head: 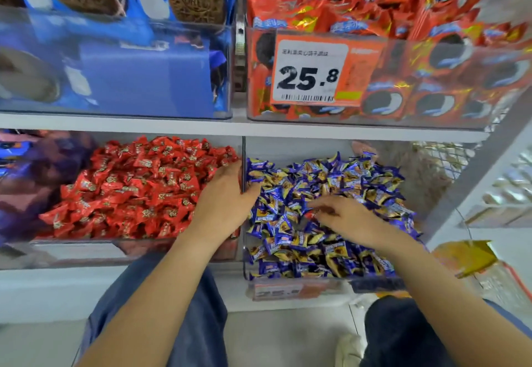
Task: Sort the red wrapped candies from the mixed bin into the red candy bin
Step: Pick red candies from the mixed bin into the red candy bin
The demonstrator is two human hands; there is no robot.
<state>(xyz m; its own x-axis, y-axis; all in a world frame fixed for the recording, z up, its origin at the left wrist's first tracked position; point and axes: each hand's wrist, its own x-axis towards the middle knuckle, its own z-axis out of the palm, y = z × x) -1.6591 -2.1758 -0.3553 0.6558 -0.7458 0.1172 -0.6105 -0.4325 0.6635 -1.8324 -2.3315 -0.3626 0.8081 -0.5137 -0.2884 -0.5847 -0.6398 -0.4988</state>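
Shop shelf [230, 129], two clear bins: red bin [86, 248] left, mixed bin [288, 277] right. Left hand [227, 194] flat on divider, fingers relaxed. Right hand [342, 214] digging, fingers curled, hold unclear. Red candy [309, 215] glimpsed beneath: pinch singly, lift clear

Two clear bins sit side by side on the lower shelf [144, 283]: the left bin [86, 251] holds one heap of wrapped candies [135, 188], the right bin [374, 283] holds another heap of candies [325, 182]. A thin divider wall [243, 150] stands between them. The left hand [227, 194] lies at the right edge of the left heap, against the divider. The right hand [342, 217] rests on top of the right heap, near its middle. On the shelf above, a bin of cookie packs [115, 64] stands over the left bin and another bin of packs [431, 79] over the right, with a price tag [309, 71] on its front. A second tag [276, 292] hangs on the right bin's front.
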